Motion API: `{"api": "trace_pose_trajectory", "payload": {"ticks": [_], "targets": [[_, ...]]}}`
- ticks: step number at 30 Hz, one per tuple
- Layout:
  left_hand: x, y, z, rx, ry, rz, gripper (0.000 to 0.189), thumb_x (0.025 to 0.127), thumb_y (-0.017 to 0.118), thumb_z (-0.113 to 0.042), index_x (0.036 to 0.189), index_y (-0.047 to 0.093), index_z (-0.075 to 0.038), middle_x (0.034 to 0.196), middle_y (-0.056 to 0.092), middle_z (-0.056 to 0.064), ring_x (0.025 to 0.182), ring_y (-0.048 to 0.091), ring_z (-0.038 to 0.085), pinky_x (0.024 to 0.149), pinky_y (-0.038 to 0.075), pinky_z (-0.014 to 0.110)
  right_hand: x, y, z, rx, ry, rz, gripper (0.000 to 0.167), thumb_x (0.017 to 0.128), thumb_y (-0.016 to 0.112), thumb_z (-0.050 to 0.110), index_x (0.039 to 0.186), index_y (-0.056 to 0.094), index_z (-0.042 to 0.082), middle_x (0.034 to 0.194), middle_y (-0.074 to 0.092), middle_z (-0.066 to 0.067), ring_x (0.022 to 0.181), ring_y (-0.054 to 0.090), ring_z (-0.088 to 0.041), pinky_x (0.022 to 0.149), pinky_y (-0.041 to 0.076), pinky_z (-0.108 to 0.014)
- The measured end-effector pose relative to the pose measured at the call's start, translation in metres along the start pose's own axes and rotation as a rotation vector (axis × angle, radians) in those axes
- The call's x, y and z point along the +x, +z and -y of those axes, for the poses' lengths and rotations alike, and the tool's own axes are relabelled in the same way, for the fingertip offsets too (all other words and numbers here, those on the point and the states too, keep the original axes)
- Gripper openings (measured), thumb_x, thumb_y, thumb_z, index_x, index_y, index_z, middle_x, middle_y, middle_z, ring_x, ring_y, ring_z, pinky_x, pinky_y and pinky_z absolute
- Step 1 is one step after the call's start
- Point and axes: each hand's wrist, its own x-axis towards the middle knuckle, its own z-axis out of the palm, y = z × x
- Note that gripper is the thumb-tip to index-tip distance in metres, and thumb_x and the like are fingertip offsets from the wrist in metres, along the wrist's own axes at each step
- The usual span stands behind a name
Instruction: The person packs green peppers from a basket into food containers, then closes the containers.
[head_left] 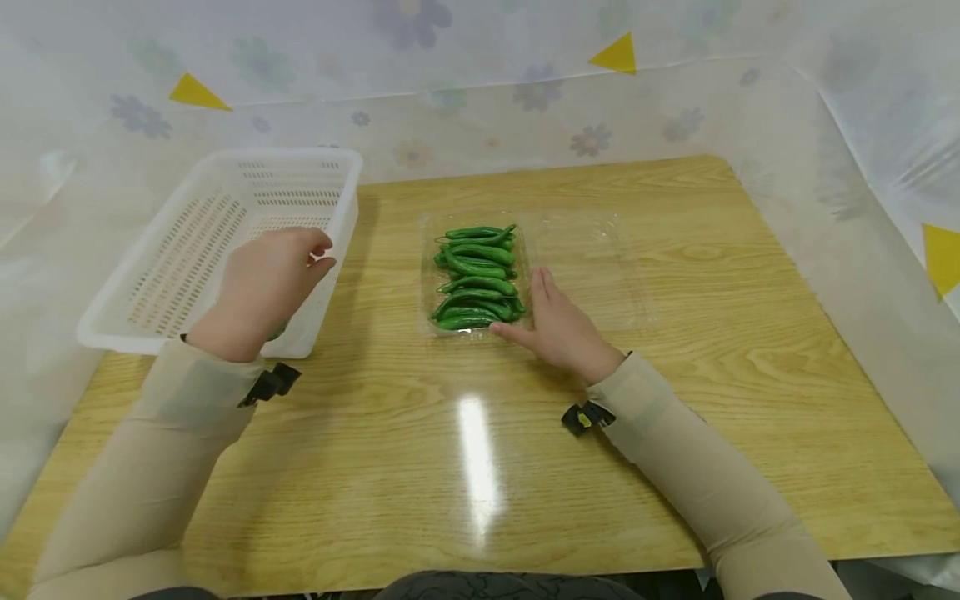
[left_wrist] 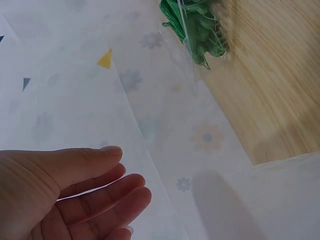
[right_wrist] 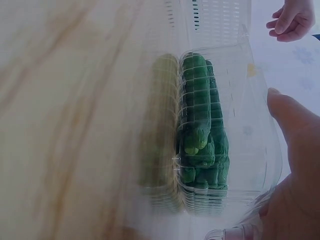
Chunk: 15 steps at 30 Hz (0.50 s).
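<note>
Several green chili peppers (head_left: 480, 287) lie in rows inside one half of a clear hinged plastic container (head_left: 429, 283). Its clear lid (head_left: 592, 275) is folded out to the right on the table. My right hand (head_left: 566, 333) rests against the container's near right corner, thumb along the front rim and fingers straight at the right side. Above the white basket (head_left: 341, 225), my left hand (head_left: 266, 279) is raised with loosely bent fingers. Nothing shows between its thumb and fingers in the left wrist view. Something green peeks out beneath that wrist, mostly hidden.
The perforated basket stands at the left of the wooden table (head_left: 390, 467), its rim higher than the container. A pale flowered sheet (head_left: 480, 125) with yellow triangles encloses the back and sides.
</note>
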Motion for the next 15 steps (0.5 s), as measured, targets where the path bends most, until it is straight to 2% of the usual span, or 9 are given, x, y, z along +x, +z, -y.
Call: {"api": "trace_pose_trajectory", "payload": {"ticks": [15], "targets": [[-0.007,-0.005,0.015,-0.002,-0.023,0.005,0.022,0.089,0.062,-0.011,0.108,0.064,0.0,0.1,0.066,0.019,0.084,0.063,0.033,0.064,0.048,0.049,0.001,0.001,-0.002,0.0,-0.007,-0.004,0.115,0.077,0.039,0.078,0.145,-0.009,-0.002,0.152,-0.008,-0.022,0.139,0.001,-0.031,0.111,0.013,-0.043]]}}
